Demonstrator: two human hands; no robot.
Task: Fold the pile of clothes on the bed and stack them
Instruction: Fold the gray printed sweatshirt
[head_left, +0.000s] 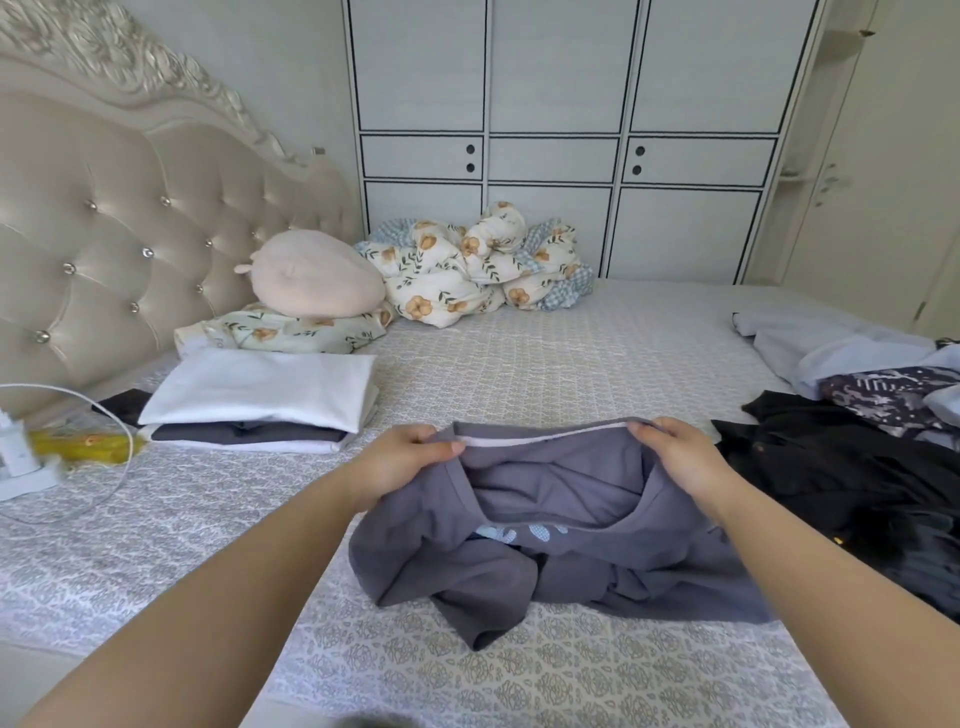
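A bed (519, 364) with a patterned cover filled the room before a white wardrobe (561, 130). An unfolded pile of clothes (852, 447) lay at its right side, a folded stack (260, 405) at its left near the tufted headboard (104, 223). A grey T-shirt (545, 545) lay crumpled in the middle, its hem lifted taut: the left hand (395, 462) and right hand (680, 457) each pinched one end, fingers curled over the fabric.
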